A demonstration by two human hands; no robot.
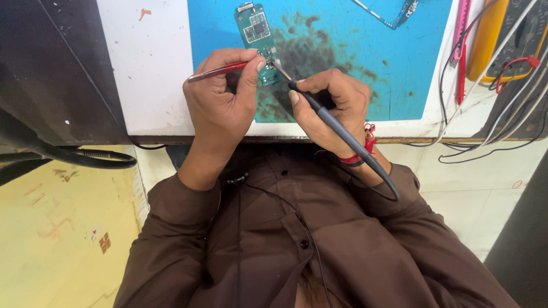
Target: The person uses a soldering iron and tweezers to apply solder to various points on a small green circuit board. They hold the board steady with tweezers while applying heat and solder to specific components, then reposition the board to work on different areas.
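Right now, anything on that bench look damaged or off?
Yes: the blue mat carries a large dark scorched-looking stain around the green circuit board, where the left hand holds red tweezers and the right hand a soldering iron. The white tabletop is paint-flecked.

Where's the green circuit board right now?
Head view: the green circuit board lies on the blue mat, upper centre, its lower end under the tweezers and soldering iron tips.

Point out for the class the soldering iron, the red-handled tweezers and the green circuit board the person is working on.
soldering iron (342,132): head view, on its dark grey handle.
red-handled tweezers (220,71): head view, on the red handle left of the thumb.
green circuit board (254,27): head view, on its upper part.
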